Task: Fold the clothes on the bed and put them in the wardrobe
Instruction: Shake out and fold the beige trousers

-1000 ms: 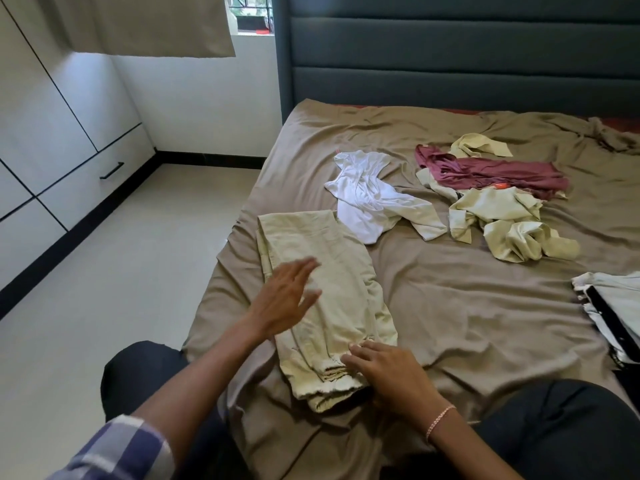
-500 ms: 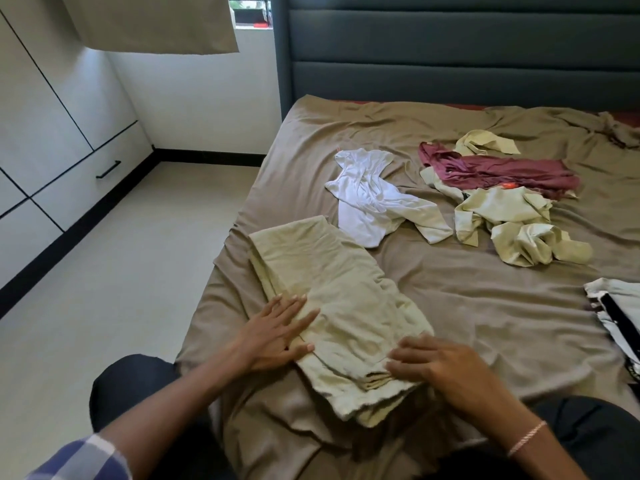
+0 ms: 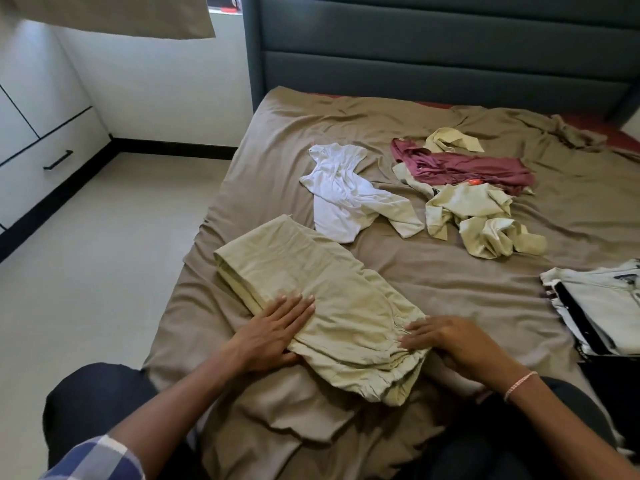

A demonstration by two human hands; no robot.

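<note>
Brown sheet (image 3: 450, 289) covers the bed, with a dark padded headboard (image 3: 450, 46) behind it and the white wardrobe (image 3: 34, 150) off to the left across the floor. Compared with a second ago, I see the folded pale green garment (image 3: 311, 278) has swung from lying nearly straight away to lying on a diagonal, far end to the left, gathered end to the right near the bed's edge. The left hand (image 3: 273, 330), then lifted above the cloth, now lies flat on it.

Counting the clothes, I find one pale green piece under the hands and one white garment (image 3: 343, 192) just beyond it. Further right lies one maroon garment (image 3: 467, 168) among crumpled pale green pieces (image 3: 485, 220), whose number I cannot tell. One folded stack (image 3: 602, 306) sits at the right edge.

Left hand fingers are straight and close together, palm down, pressing the garment's left side. The right hand (image 3: 446, 337), with a pink bracelet (image 3: 519, 384) on its wrist, has its fingers stretched out, tips touching the bunched end; neither hand is pinching cloth.
</note>
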